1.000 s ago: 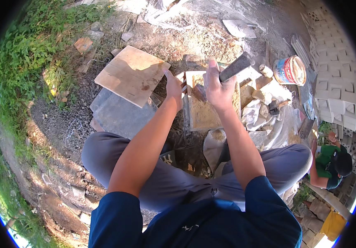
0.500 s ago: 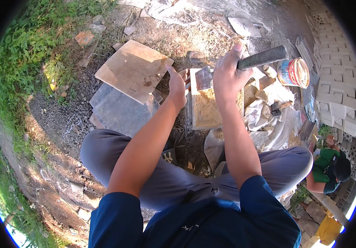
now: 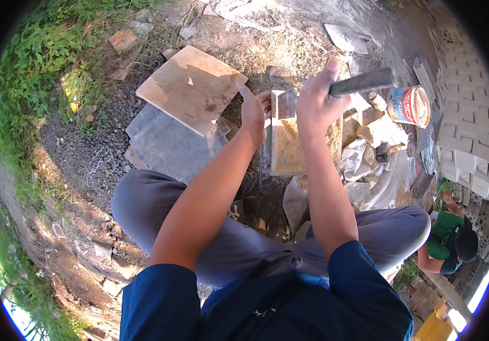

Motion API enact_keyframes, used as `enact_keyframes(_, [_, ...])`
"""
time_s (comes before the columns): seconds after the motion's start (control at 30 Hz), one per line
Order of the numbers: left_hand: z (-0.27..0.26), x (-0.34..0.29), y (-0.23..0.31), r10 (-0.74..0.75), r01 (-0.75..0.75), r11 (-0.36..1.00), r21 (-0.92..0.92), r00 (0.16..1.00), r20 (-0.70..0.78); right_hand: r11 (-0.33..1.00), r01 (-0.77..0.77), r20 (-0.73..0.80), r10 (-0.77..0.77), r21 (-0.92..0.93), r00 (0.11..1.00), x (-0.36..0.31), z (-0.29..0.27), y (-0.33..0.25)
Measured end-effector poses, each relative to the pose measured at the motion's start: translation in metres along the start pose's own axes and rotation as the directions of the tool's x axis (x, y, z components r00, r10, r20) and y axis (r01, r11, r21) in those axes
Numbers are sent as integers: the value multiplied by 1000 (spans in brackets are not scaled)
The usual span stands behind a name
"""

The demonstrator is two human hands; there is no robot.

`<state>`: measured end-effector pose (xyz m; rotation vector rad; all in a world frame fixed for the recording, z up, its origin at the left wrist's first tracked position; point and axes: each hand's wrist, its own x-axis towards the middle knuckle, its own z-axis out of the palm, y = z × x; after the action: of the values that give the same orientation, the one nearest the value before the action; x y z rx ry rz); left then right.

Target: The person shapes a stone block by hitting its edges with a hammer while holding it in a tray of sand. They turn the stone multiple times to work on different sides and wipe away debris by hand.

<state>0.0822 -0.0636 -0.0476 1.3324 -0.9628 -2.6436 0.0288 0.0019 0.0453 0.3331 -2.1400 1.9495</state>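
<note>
My right hand (image 3: 323,105) is closed round the thick dark handle of a flat-bladed tool (image 3: 363,82). The tool's flat greyish blade (image 3: 286,104) shows left of the hand, over the far end of a tan, rough-faced rectangular block (image 3: 290,150). Whether the blade touches the block I cannot tell. My left hand (image 3: 254,116) is open at the block's far left edge, its thumb raised and its fingers turned toward that edge; their tips are partly hidden. The block lies in front of my bent knees, and my right forearm covers part of it.
Left of the block, a plywood board (image 3: 190,85) overlaps grey slabs (image 3: 176,145). Broken stones (image 3: 369,133), a hammer head (image 3: 382,152) and a labelled tub (image 3: 409,106) are on the right. A person in green (image 3: 446,236) works beyond my right knee, near stacked pale blocks (image 3: 463,131).
The whole view has turned slightly. My right hand keeps its grip on the flat-bladed tool, and its blade stays over the block's far end. My left hand remains beside the block's edge.
</note>
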Motion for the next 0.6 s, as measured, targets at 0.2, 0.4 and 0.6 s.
enact_keyframes(0.2, [1, 7, 4, -21, 21, 1000, 15, 1000, -7, 999, -15, 24, 15, -35, 1000, 5, 12, 11])
enact_keyframes(0.4, [3, 3, 4, -28, 27, 999, 19, 1000, 16, 930, -121, 317, 5, 347, 948, -1, -23, 16])
enact_keyframes(0.6, [5, -3, 10, -24, 27, 999, -29, 997, 76, 790, -135, 609, -339, 599, 717, 46, -48, -55])
